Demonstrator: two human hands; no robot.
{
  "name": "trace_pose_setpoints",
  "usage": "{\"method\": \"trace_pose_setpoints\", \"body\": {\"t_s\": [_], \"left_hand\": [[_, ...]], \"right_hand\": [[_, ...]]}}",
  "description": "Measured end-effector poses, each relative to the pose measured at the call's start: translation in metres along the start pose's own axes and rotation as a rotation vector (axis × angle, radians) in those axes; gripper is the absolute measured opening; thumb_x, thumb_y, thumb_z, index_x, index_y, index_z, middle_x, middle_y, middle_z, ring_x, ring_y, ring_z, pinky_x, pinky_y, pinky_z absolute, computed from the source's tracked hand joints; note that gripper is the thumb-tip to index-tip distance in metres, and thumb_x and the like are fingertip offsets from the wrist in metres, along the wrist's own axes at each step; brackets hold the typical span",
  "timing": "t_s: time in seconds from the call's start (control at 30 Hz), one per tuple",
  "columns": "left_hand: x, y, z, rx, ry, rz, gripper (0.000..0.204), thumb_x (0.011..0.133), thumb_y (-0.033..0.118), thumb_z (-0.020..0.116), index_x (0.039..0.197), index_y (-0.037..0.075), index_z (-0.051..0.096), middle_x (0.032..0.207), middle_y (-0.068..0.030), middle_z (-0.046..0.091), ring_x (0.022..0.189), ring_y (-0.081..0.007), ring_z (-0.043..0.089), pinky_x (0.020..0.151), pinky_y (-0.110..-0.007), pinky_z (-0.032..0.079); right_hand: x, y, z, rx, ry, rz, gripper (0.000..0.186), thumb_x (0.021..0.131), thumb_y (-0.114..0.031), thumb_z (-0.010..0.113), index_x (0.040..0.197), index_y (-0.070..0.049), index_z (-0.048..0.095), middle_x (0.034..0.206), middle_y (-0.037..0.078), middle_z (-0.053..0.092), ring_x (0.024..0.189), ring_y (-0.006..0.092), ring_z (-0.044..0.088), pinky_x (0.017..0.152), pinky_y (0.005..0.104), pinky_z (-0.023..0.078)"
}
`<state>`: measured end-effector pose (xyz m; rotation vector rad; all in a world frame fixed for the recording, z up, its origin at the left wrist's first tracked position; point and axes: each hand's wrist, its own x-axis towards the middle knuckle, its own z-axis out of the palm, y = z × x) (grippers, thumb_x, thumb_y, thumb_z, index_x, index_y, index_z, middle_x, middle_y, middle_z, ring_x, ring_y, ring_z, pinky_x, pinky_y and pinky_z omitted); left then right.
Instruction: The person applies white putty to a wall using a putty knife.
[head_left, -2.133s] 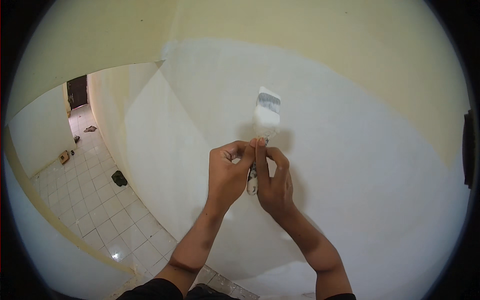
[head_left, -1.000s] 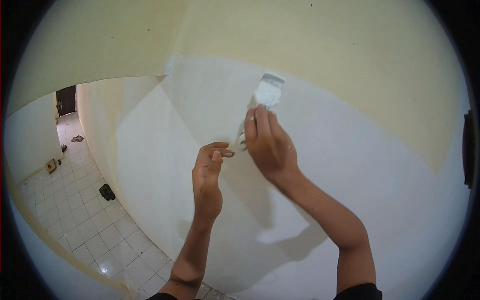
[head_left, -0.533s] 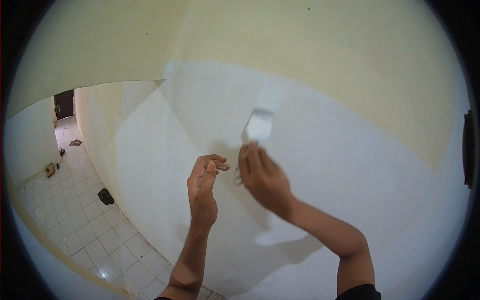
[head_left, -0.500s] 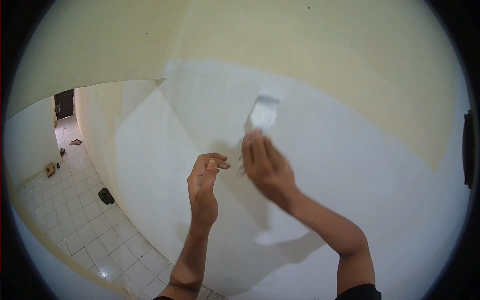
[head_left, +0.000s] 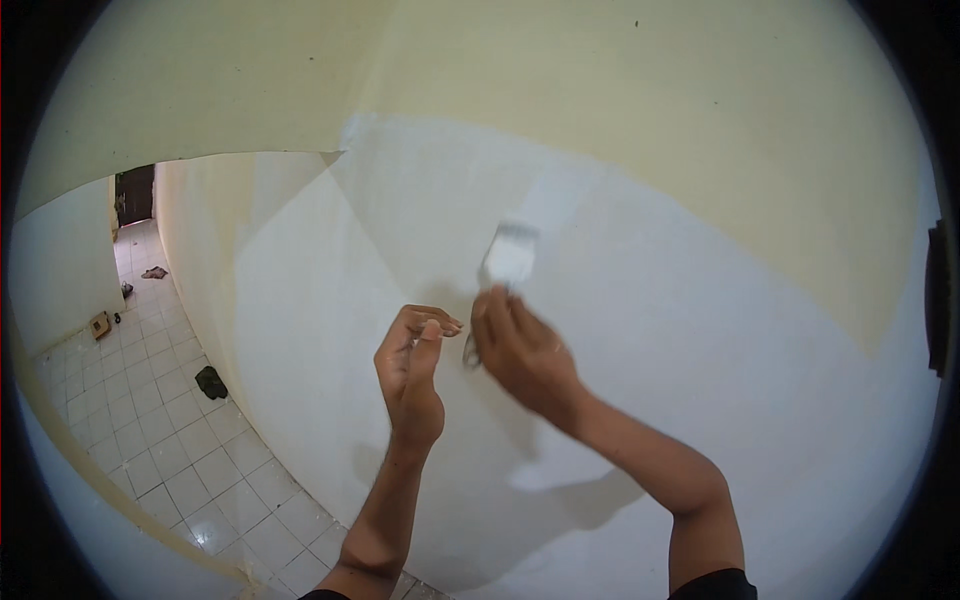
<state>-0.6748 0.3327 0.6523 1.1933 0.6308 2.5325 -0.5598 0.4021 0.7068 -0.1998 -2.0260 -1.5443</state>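
In my right hand (head_left: 528, 348), a flat paintbrush (head_left: 510, 256) is gripped by its handle, bristles upward against the wall (head_left: 640, 330). White paint covers the brush, and a fresh, brighter white streak runs from its bristles up to the right. The handle's end pokes out below my fingers. Left of it, my left hand (head_left: 408, 365) hovers before the wall, loosely curled with thumb and fingers apart and nothing visible in it. Pale smears mark its fingers. The wall's lower part is white; the upper part is pale yellow, with a curved border between them.
An opening at left shows a tiled floor (head_left: 190, 440) running back to a dark door (head_left: 134, 195). On the tiles lie a dark crumpled item (head_left: 211, 382), a small brown box (head_left: 101, 325) and a cloth-like piece (head_left: 154, 272). A dark object (head_left: 938, 300) sits at the right edge.
My right hand has drawn the brush down and slightly left along the wall, leaving a wet streak above it. My left hand has stayed nearly in place.
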Motion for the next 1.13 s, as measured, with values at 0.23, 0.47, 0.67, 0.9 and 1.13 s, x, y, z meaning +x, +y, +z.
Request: {"method": "trace_pose_setpoints", "body": {"t_s": [0.23, 0.47, 0.67, 0.9, 1.13], "left_hand": [[0.004, 0.004, -0.001, -0.035, 0.018, 0.02, 0.026, 0.094, 0.018, 0.048, 0.078, -0.001, 0.056, 0.085, -0.0102, 0.059, 0.086, -0.0185, 0.055, 0.087, -0.035, 0.042], [0.001, 0.003, -0.008, -0.028, -0.032, 0.006, 0.025, 0.092, 0.02, 0.051, 0.078, 0.0, 0.057, 0.085, -0.0103, 0.059, 0.086, -0.0183, 0.055, 0.085, -0.034, 0.042], [0.006, 0.003, -0.001, -0.055, -0.042, 0.052, 0.021, 0.092, 0.017, 0.052, 0.08, 0.0, 0.057, 0.086, -0.0099, 0.059, 0.086, -0.018, 0.055, 0.085, -0.035, 0.042], [-0.003, -0.005, -0.005, -0.103, -0.152, 0.101, 0.01, 0.092, 0.007, 0.052, 0.085, -0.001, 0.054, 0.085, -0.0094, 0.059, 0.082, -0.0157, 0.054, 0.078, -0.031, 0.043], [0.006, 0.003, -0.015, -0.068, -0.109, 0.051, 0.014, 0.091, 0.011, 0.054, 0.083, 0.0, 0.055, 0.086, -0.0103, 0.059, 0.086, -0.0181, 0.056, 0.084, -0.034, 0.044]], "right_hand": [[0.036, 0.039, 0.055, 0.071, -0.028, 0.081, 0.026, 0.079, -0.011, 0.063, 0.095, 0.008, 0.062, 0.101, 0.017, 0.058, 0.103, 0.0302, 0.059, 0.085, 0.028, 0.055], [-0.009, -0.027, 0.033, 0.109, -0.224, -0.105, 0.025, 0.08, -0.017, 0.064, 0.09, 0.006, 0.062, 0.101, 0.015, 0.058, 0.099, 0.0262, 0.061, 0.087, 0.0311, 0.054], [0.043, 0.038, 0.028, -0.042, -0.067, 0.042, 0.028, 0.08, -0.005, 0.059, 0.102, 0.011, 0.063, 0.11, 0.022, 0.057, 0.105, 0.0286, 0.059, 0.08, 0.027, 0.056], [-0.011, -0.02, 0.075, 0.104, -0.1, -0.112, 0.024, 0.077, -0.009, 0.061, 0.095, 0.007, 0.064, 0.101, 0.017, 0.061, 0.097, 0.0283, 0.06, 0.078, 0.0289, 0.056], [0.031, -0.003, 0.05, 0.101, -0.093, 0.043, 0.033, 0.075, -0.016, 0.065, 0.1, 0.005, 0.064, 0.104, 0.014, 0.061, 0.105, 0.0276, 0.058, 0.085, 0.0259, 0.054]]}}
